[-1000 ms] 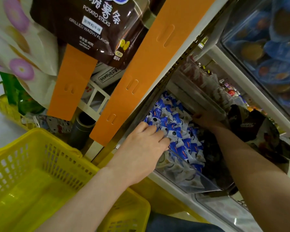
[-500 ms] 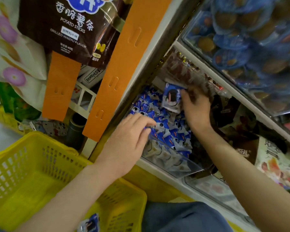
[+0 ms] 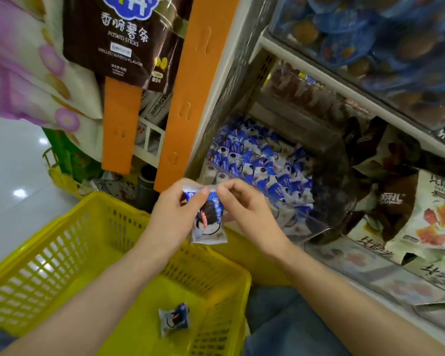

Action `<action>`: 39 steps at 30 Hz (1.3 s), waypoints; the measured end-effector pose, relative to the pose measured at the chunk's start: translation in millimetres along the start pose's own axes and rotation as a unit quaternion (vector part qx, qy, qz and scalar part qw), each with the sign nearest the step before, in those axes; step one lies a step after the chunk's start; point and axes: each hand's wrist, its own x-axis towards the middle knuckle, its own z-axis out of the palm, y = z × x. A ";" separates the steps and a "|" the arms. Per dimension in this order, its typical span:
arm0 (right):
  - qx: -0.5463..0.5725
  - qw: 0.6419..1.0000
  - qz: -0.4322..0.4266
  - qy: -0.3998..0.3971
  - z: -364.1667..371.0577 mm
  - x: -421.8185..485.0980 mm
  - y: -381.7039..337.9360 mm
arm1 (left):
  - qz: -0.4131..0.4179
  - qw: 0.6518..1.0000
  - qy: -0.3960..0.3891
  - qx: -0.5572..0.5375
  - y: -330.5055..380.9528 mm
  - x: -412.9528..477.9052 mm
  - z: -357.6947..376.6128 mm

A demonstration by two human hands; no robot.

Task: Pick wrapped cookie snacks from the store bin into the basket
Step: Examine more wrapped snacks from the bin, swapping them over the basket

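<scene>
Wrapped cookie snack [image 3: 208,222] first: a small blue-and-white plastic pouch with a dark round cookie printed on its front, a red mark beside it, and a crimped white seam along the bottom edge. It hangs upright in the air over the far rim of the yellow plastic mesh basket [image 3: 70,242], just in front of the clear plastic store bin [image 3: 296,224]. Both hands hold it. The left hand [image 3: 176,217] pinches the pouch's upper left side between thumb and fingers, and the right hand [image 3: 247,209] pinches its top right corner between thumb and forefinger, the other fingers curled loosely behind.

A second pouch of the same kind [image 3: 174,318] lies on the basket floor near the front corner. The bin on the shelf holds a heap of matching blue-and-white pouches [image 3: 257,165].

Half a second ago the right hand alone held this pouch up over the bin, while the left hand lay on the heap at the bin's front edge. Both hands have since drawn back out of the bin and met over the basket.
</scene>
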 end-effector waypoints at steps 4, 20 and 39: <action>0.054 0.998 0.034 0.009 13.0 3.5 16.9 | -0.022 0.999 0.009 0.043 -12.3 -6.0 -4.3; -0.013 0.997 0.027 0.070 16.6 -2.9 25.8 | -0.171 0.982 -0.042 -0.070 -35.8 -27.9 -20.8; -0.124 0.989 -0.072 -0.025 27.4 -15.5 29.9 | 0.063 0.976 -0.016 0.206 -33.3 -28.1 -33.0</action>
